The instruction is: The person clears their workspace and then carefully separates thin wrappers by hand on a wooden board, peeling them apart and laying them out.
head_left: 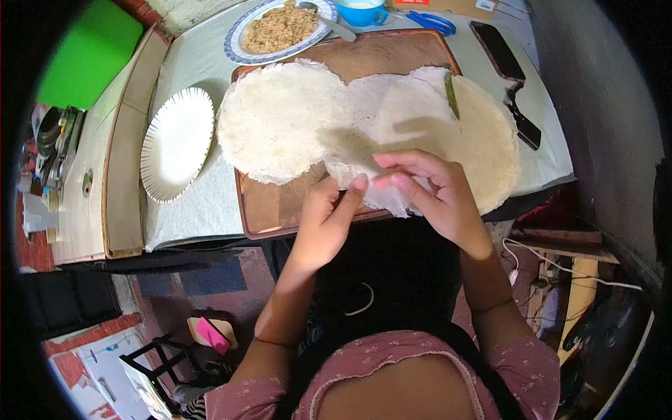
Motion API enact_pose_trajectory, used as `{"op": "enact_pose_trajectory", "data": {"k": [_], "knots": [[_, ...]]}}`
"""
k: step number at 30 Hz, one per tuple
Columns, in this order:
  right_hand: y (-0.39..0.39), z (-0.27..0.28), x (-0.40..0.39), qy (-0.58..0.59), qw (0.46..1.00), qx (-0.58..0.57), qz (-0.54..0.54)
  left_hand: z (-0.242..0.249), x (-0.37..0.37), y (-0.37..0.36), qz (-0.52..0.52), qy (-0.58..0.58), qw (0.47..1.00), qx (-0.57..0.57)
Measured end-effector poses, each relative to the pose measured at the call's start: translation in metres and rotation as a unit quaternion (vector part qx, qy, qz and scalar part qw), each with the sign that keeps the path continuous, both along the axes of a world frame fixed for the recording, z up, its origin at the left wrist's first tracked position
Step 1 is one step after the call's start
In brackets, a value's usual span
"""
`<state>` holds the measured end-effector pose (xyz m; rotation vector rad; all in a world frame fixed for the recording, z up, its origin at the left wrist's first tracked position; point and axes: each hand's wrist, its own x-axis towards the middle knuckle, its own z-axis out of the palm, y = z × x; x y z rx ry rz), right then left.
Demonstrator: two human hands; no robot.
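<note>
Thin white round wrappers [280, 119] lie overlapping across a brown wooden board [269, 206]. My left hand [332, 213] pinches the near edge of a middle wrapper [350, 168] between thumb and fingers. Just to its right, my right hand [434, 192] is held over the same edge, its fingers apart and curved, with thumb and index finger near the wrapper. A yellower wrapper [490, 147] lies at the right, partly past the board. A long green piece [451, 96] rests on the wrappers at the upper right.
A plate of minced filling [280, 29] with a spoon [336, 26] stands behind the board. An empty white fluted dish [178, 143] is at the left. Blue scissors [430, 22], a blue cup [362, 12], a black phone [497, 50] and a black object [523, 124] lie behind and right.
</note>
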<state>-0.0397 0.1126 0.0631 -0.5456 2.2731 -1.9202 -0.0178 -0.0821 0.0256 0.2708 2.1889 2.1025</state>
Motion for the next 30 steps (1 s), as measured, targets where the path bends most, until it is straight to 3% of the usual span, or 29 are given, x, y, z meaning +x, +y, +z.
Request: {"op": "enact_pose_trajectory", "data": {"k": [3, 8, 11, 12, 16, 22, 25, 27, 30], "knots": [[0.009, 0.004, 0.002, 0.213, 0.97, 0.121, 0.013, 0.004, 0.001, -0.006, -0.025, -0.055, 0.997, 0.048], [0.02, 0.008, 0.01, 0.214, 0.954, 0.21, -0.021, -0.003, -0.006, -0.02, -0.054, -0.056, 0.991, 0.11], [0.03, 0.004, 0.009, 0.228, 0.945, 0.223, -0.07, -0.01, -0.01, -0.027, -0.044, -0.071, 0.976, 0.199], [0.034, 0.002, 0.007, 0.239, 0.941, 0.222, -0.087, -0.013, -0.011, -0.03, -0.049, -0.09, 0.956, 0.276], [0.043, -0.005, 0.004, 0.306, 0.914, 0.203, -0.17, -0.012, -0.013, -0.036, -0.072, -0.114, 0.948, 0.288], [0.041, -0.004, 0.012, 0.352, 0.89, 0.197, -0.209, -0.015, -0.011, -0.033, -0.056, -0.098, 0.951, 0.288], [0.043, -0.007, 0.013, 0.373, 0.889, 0.185, -0.191, -0.02, -0.012, -0.036, -0.063, -0.096, 0.947, 0.299], [0.047, -0.006, 0.012, 0.413, 0.884, 0.184, -0.115, -0.018, -0.012, -0.036, -0.051, -0.113, 0.942, 0.311], [0.035, -0.013, 0.019, 0.432, 0.879, 0.199, -0.016, 0.004, -0.006, -0.035, 0.048, -0.16, 0.882, 0.44]]}}
